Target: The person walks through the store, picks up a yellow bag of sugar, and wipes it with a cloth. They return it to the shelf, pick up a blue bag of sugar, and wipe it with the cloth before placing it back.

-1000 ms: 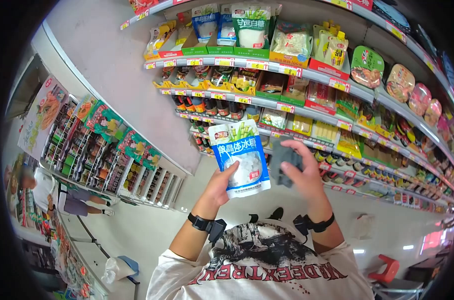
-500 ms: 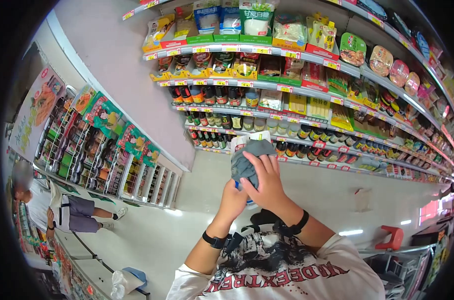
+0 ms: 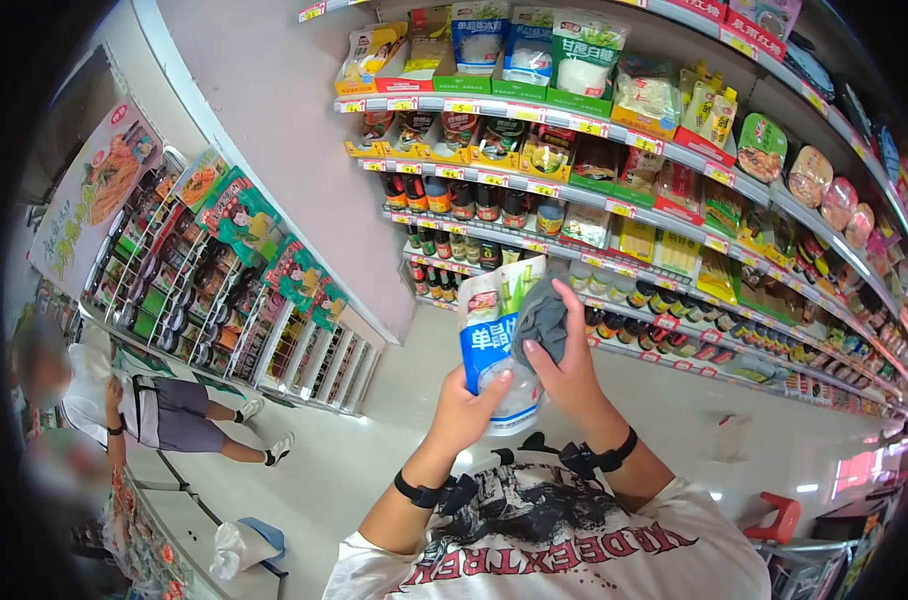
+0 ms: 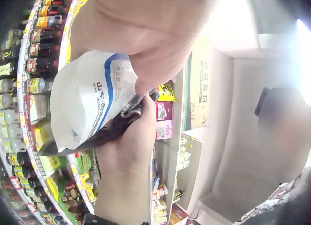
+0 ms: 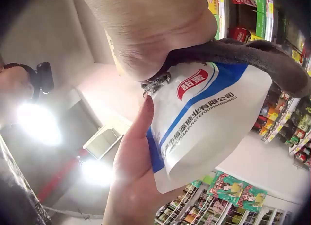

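A blue and white bag of rock sugar (image 3: 488, 338) stands upright before the chest in the head view. My left hand (image 3: 466, 412) grips its lower left side, thumb over the front. My right hand (image 3: 568, 378) holds a crumpled grey cloth (image 3: 542, 322) against the bag's right edge, thumb on the near side. From the left wrist, the bag's white bottom (image 4: 73, 101) shows, with the dark cloth (image 4: 109, 132) along one face. In the right wrist view the cloth (image 5: 243, 57) lies over the bag's far edge, and the left hand (image 5: 133, 162) holds the opposite side.
Shelves (image 3: 534, 110) of bagged sugar, sauces and jars curve across the front and right. On the left stands a rack (image 3: 209, 290) of packets beside a pale wall. A person in purple shorts (image 3: 189, 415) stands at left. A red stool (image 3: 774, 517) is at right.
The cloth came from the right onto the bag's front, covering most of it, then shifted to its right edge, so the printed front shows again. The left hand kept its grip.
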### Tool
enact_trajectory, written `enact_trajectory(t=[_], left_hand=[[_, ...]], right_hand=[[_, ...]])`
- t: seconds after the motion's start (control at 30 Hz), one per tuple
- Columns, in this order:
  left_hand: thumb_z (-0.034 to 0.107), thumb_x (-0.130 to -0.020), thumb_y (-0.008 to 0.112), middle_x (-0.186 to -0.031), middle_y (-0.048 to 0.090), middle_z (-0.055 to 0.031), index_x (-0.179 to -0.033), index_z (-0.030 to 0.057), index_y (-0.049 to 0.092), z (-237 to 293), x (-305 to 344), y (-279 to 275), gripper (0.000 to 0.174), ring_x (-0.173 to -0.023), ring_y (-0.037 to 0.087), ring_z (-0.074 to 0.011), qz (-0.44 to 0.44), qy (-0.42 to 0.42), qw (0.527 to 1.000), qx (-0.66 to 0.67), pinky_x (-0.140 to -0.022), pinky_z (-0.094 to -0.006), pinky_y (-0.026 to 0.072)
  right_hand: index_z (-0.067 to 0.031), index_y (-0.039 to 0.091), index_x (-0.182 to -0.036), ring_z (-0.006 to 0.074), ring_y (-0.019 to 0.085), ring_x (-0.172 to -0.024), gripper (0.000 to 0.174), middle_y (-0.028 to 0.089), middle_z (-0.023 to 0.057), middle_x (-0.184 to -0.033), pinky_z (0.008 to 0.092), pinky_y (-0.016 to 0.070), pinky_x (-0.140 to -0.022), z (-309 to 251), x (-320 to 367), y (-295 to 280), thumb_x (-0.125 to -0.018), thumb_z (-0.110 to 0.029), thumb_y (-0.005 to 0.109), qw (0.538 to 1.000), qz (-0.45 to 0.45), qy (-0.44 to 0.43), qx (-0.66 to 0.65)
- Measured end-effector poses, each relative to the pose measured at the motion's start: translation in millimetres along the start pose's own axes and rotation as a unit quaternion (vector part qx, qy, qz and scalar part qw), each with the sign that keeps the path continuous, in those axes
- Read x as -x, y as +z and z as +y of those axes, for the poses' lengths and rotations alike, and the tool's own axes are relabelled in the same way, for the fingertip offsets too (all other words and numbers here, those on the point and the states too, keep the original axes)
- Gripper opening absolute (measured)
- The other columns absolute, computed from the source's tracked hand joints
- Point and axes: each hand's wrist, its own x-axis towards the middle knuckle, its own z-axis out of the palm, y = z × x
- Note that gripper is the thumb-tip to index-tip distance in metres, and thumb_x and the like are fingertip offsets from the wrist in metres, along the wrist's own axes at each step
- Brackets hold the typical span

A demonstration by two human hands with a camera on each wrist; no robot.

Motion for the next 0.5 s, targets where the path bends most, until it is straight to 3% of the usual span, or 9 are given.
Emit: enact_trajectory(t=[0.07, 0.17, 0.23, 0.37, 0.4, 0.5], left_hand=[[0.013, -0.098, 0.068, -0.106, 0.073, -0.0052, -0.117, -0.0014, 0.067, 3.7, -9.4, -11.2, 0.024, -0.094, 0.066, -0.0108, 0.023, 0.016, 1.000, 0.010, -0.085, -0.0291, 0.0537], [0.012, -0.099, 0.066, -0.109, 0.072, -0.0058, -0.119, -0.0016, 0.066, 8.2, -22.2, -26.3, 0.024, -0.096, 0.066, -0.0117, 0.060, 0.051, 0.997, 0.026, -0.088, -0.0294, 0.0530], [0.012, -0.099, 0.066, -0.110, 0.072, -0.0059, -0.120, -0.0016, 0.066, 10.4, -29.3, -37.4, 0.024, -0.098, 0.065, -0.0118, 0.085, 0.066, 0.992, 0.060, -0.089, -0.0293, 0.0524], [0.018, -0.102, 0.062, -0.131, 0.064, -0.0083, -0.135, 0.0009, 0.056, 19.1, -37.9, -82.6, 0.038, -0.118, 0.060, -0.0161, -0.035, -0.026, 0.981, 0.190, -0.103, -0.0336, 0.0462], [0.022, -0.102, 0.061, -0.140, 0.058, -0.0084, -0.144, 0.0018, 0.048, 17.0, -44.0, -101.2, 0.048, -0.128, 0.054, -0.0182, -0.092, -0.017, 0.978, 0.186, -0.110, -0.0360, 0.0413], [0.023, -0.102, 0.062, -0.141, 0.057, -0.0073, -0.147, 0.0021, 0.045, 10.4, -63.6, -146.4, 0.052, -0.130, 0.053, -0.0182, -0.102, -0.055, 0.969, 0.220, -0.112, -0.0364, 0.0401]], right_hand=[[-0.0029, 0.031, -0.153, 0.0210, 0.050, -0.124, 0.071, 0.049, 0.0136, -0.137, 0.0382, 0.0421, -0.106, 6.3, -13.7, 6.9, -0.092, -0.009, 0.068, 0.996, -0.024, 0.033, -0.077], [-0.0011, 0.032, -0.152, 0.0160, 0.052, -0.120, 0.067, 0.052, 0.0098, -0.135, 0.0334, 0.0439, -0.104, 24.7, -22.5, 18.8, -0.095, -0.009, 0.067, 0.960, -0.059, 0.155, -0.225], [-0.0006, 0.033, -0.150, 0.0125, 0.055, -0.116, 0.065, 0.056, 0.0071, -0.130, 0.0292, 0.0473, -0.099, 30.7, -26.2, 29.6, -0.095, -0.009, 0.067, 0.963, -0.063, 0.159, -0.207], [-0.0006, 0.038, -0.146, 0.0112, 0.056, -0.113, 0.059, 0.059, 0.0057, -0.125, 0.0285, 0.0489, -0.096, 39.6, -37.8, 51.6, -0.095, -0.008, 0.067, 0.963, -0.051, 0.162, -0.208], [-0.0006, 0.041, -0.144, 0.0108, 0.057, -0.112, 0.056, 0.060, 0.0052, -0.123, 0.0285, 0.0492, -0.095, 41.8, -39.0, 59.4, -0.095, -0.008, 0.067, 0.963, -0.044, 0.164, -0.209], [0.0002, 0.045, -0.141, 0.0102, 0.059, -0.109, 0.050, 0.063, 0.0045, -0.119, 0.0283, 0.0489, -0.096, 38.1, -36.3, 90.5, -0.096, -0.007, 0.066, 0.957, -0.022, 0.180, -0.226]])
